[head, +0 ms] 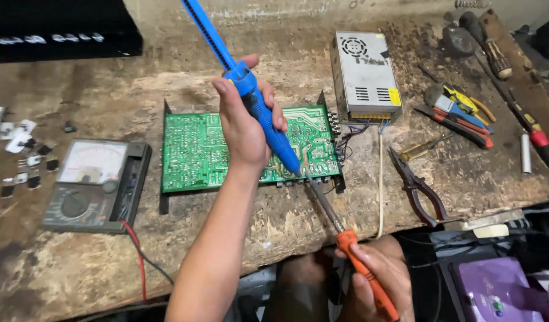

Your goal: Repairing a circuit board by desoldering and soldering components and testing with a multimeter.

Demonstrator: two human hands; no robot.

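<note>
Blue plastic fills the left hand's (246, 128) grip: the fingers are wrapped tight round a blue desoldering pump (256, 104), forearm rising from the near edge, wrist bent, the pump slanting so its tip comes down at the right near corner of the green circuit board (197, 152). The right hand (379, 277), low at the near right, is closed on the orange handle of a soldering iron (346, 238), whose metal shaft runs up to the same corner, meeting the pump's tip.

Left of the board on the worn wooden worktop (286, 226) lies a grey analogue multimeter (95, 185). Right and farther away stands a silver metal power supply box (365, 76) with a small yellow label at its near right corner. Pliers (419, 189) lie to the right.
</note>
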